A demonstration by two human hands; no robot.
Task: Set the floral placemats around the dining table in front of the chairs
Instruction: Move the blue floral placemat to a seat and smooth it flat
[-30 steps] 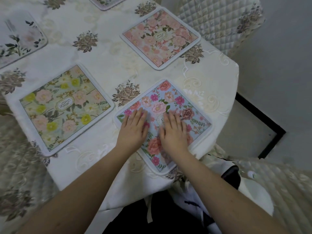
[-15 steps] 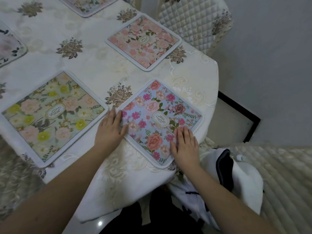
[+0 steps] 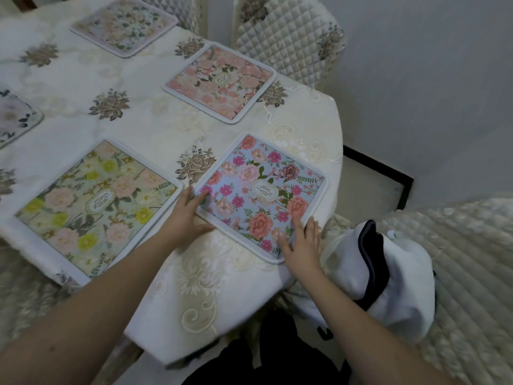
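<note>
Nearby, yellow placemat [image 3: 94,201] flanks blue placemat [image 3: 262,197].

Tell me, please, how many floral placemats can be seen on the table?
5: the blue placemat under both hands, the yellow placemat to its left, the pink placemat beyond it, a pale placemat at the far edge, and one cut off at left. More may lie outside the view.

Five floral placemats flat on the table: blue [image 3: 261,195], yellow-green [image 3: 94,207], pink [image 3: 220,83], two pale.

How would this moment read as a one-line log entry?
step: squaring blue placemat | left hand: on left corner | right hand: on near corner
</note>
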